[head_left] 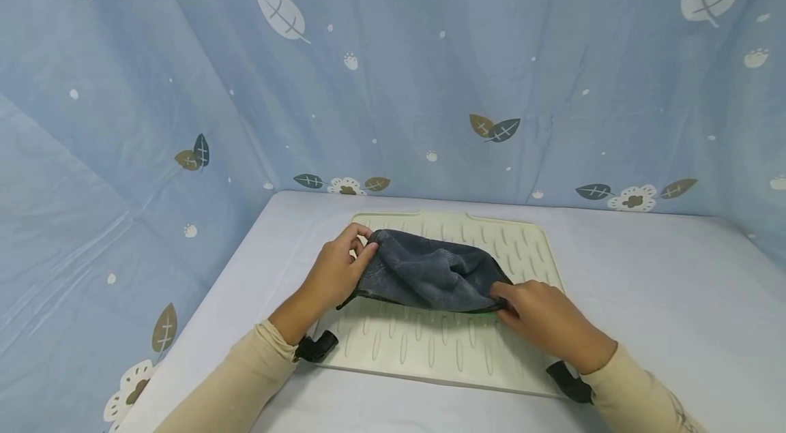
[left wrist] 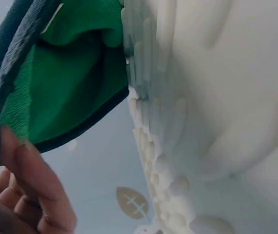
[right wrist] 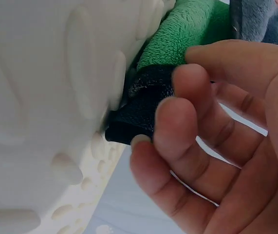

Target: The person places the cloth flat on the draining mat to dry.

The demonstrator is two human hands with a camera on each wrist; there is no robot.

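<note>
A two-sided cloth [head_left: 430, 273], dark grey above and green underneath, is stretched loosely between both hands over a cream ridged mat [head_left: 424, 358]. My left hand [head_left: 340, 266] pinches its left end between thumb and fingers. In the left wrist view the green underside [left wrist: 75, 83] with its dark hem hangs close to the ridges. At the cloth's lower right corner, my right hand [head_left: 540, 314] grips the edge. The right wrist view has those fingers [right wrist: 177, 122] curled at the black hem and green face [right wrist: 182, 36], right beside the mat.
The mat lies on a table covered with a white sheet [head_left: 651, 296]. A blue curtain [head_left: 393, 78] with printed leaves and flowers rises behind and along the left side. Black wrist-worn devices [head_left: 318, 347] show under both forearms, over the mat's front corners.
</note>
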